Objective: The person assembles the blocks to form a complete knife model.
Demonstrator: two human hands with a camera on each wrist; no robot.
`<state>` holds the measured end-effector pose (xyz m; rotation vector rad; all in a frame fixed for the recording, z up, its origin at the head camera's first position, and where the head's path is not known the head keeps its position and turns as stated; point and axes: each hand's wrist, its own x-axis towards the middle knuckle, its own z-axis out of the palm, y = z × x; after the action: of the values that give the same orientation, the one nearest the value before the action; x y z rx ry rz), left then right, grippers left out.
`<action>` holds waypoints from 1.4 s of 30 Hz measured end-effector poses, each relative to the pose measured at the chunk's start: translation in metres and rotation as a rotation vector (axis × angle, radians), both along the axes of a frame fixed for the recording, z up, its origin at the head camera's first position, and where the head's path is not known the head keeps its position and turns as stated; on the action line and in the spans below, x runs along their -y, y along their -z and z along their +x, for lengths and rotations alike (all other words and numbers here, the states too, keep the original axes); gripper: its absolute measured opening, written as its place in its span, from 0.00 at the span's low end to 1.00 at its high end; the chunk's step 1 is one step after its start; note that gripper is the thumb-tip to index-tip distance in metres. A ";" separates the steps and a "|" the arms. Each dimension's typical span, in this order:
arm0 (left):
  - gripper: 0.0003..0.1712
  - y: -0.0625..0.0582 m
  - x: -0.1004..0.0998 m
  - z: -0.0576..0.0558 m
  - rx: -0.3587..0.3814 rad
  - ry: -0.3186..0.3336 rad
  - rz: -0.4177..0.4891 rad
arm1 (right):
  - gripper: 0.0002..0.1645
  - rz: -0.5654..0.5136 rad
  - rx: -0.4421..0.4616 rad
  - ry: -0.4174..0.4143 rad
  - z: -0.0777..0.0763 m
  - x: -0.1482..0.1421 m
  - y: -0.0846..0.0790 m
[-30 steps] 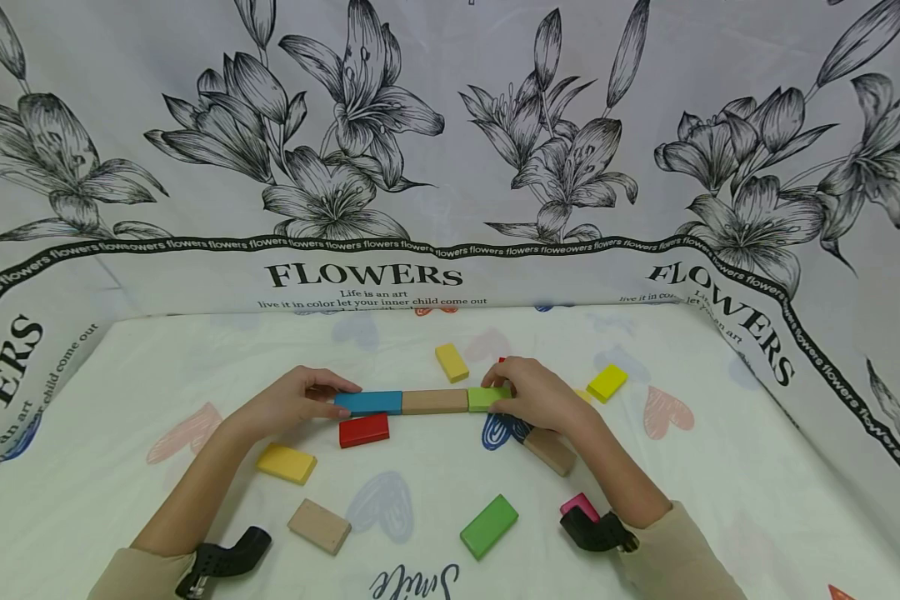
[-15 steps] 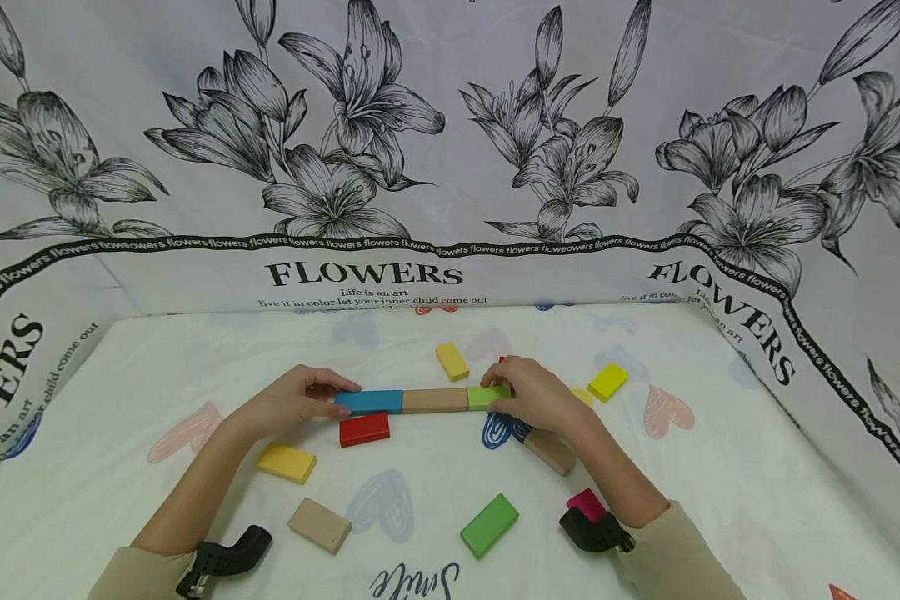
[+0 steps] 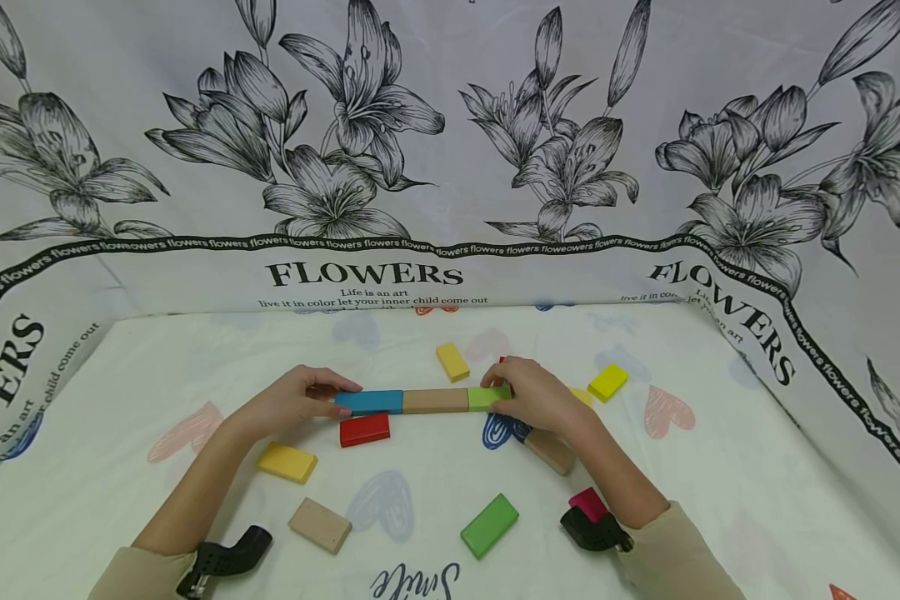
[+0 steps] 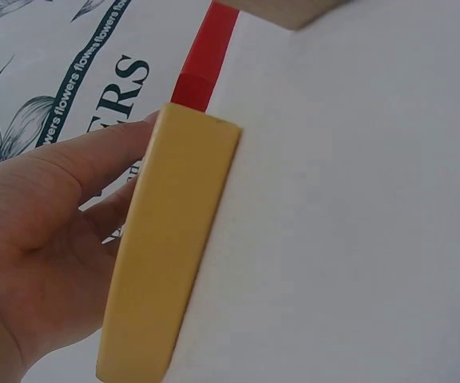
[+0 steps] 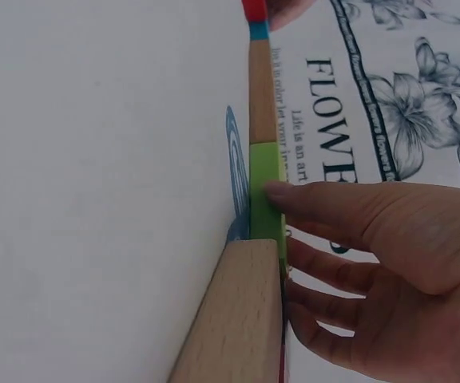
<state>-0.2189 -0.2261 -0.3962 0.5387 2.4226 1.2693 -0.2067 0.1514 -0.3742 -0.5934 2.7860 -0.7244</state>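
Green block (image 3: 490,526) nearest, in front and to the right of middle wooden block (image 3: 435,402); red block (image 3: 364,430) closer in, front-left of it. Middle wooden block sits in a row, end to end: blue block (image 3: 368,403) touching its left end, lime block (image 3: 478,402) its right. Left hand (image 3: 292,400) pinches blue block, right hand (image 3: 540,396) pinches lime block; hands well apart, gripping opposite ends, likely so joints sit tight and straight. Yellow block (image 3: 452,362) just beyond middle wooden block, not touching.
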 end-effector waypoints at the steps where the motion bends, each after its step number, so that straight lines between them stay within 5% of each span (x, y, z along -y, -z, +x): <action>1: 0.21 0.000 0.000 0.000 -0.002 0.000 0.000 | 0.19 -0.007 0.000 -0.003 0.000 -0.001 -0.001; 18: 0.21 0.001 0.000 -0.003 -0.013 -0.006 -0.024 | 0.28 -0.045 0.073 0.068 -0.008 -0.051 -0.034; 34: 0.22 0.001 0.000 -0.001 -0.007 -0.003 -0.014 | 0.31 -0.010 0.236 -0.022 -0.019 -0.070 -0.009; 42: 0.22 0.002 0.000 -0.001 0.003 -0.008 -0.018 | 0.30 -0.004 0.237 -0.047 -0.020 -0.071 -0.004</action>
<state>-0.2203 -0.2262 -0.3977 0.5223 2.4336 1.2488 -0.2266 0.2227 -0.3698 -0.5333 2.5457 -0.7383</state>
